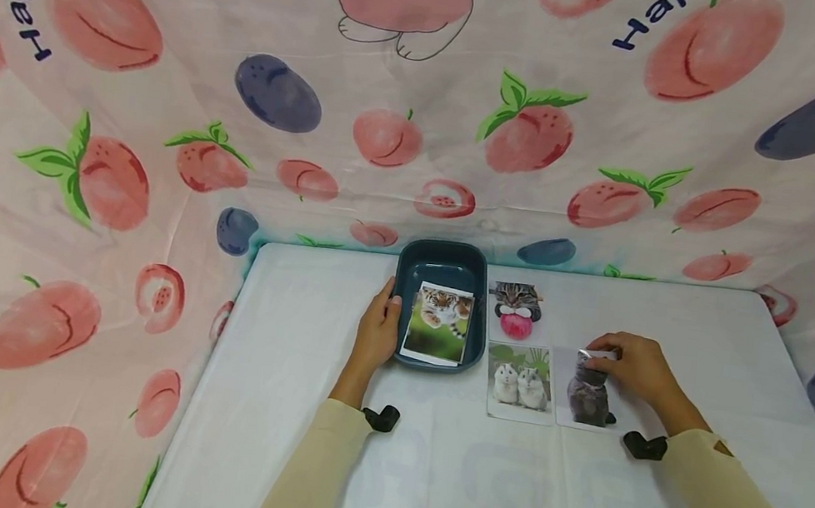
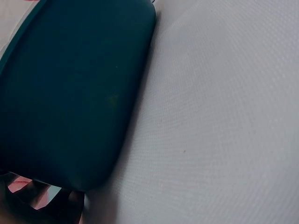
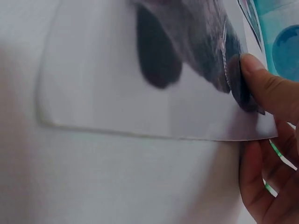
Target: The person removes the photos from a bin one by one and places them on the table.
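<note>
My left hand [image 1: 378,326] grips the left side of a dark teal tray [image 1: 476,329], its thumb by the rim. In the left wrist view the fingers [image 2: 70,205] show at the tray's lower end. Inside the tray lies a tiger photo card [image 1: 436,337] on top of other card edges. My right hand [image 1: 632,368] holds a grey cat photo card [image 1: 590,401] near its top edge. The right wrist view shows the thumb [image 3: 271,88] on the card's face, with fingers behind it, and the card's corner bends a little up from the table.
A card with two white furry animals [image 1: 519,384] lies left of the grey cat card. Above it is a striped cat card [image 1: 518,310] with a pink ball. The white table [image 1: 464,487] backs onto a fruit-print cloth [image 1: 385,184].
</note>
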Demonstrator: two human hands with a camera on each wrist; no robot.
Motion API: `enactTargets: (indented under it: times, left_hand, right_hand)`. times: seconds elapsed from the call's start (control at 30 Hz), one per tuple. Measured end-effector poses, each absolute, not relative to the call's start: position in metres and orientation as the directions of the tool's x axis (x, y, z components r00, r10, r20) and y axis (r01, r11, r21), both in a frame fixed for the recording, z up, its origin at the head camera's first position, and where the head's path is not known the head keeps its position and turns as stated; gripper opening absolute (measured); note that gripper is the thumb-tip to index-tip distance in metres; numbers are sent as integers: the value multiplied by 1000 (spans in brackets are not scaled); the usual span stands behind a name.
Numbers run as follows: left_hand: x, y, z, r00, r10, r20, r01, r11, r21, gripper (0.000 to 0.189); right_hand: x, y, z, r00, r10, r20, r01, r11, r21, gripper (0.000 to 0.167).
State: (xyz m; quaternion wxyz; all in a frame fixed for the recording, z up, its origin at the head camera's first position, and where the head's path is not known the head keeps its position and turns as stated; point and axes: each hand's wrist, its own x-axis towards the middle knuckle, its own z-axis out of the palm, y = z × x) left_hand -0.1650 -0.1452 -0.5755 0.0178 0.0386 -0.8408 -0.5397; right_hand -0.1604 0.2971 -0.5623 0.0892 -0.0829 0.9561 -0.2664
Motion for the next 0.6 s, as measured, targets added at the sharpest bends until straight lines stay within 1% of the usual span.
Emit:
enactTargets:
  times: [0.13, 0.27, 0.47, 0.53, 0.6]
  left_hand:
    - [-165, -145, -576, -996, -83, -13, -46, 412, 910, 54]
    - [-165, -145, -575, -996, -84, -22, -55, 413, 909, 54]
    - [-165, -145, -574, -996, -82, -20, -53, 418, 907, 55]
    - [-165, -146, -575, -996, -85, -16, -50, 415, 908, 55]
    - [-165, -146, -575, -996, -85, -15, -49, 413, 909, 55]
  right_hand:
    - [-162, 298, -564, -975, -190, -110, -112, 860, -497, 26]
    - [-165, 298, -563, -981, -169, -95, -101, 862, -496, 29]
    - [-184, 279, -546, -974, -120, -190, 6, 831, -556, 42]
    - [-193, 266, -538, -972, -135, -192, 3, 811, -585, 43]
    - [-202, 251, -530, -970, -169, -175, -27, 791, -612, 44]
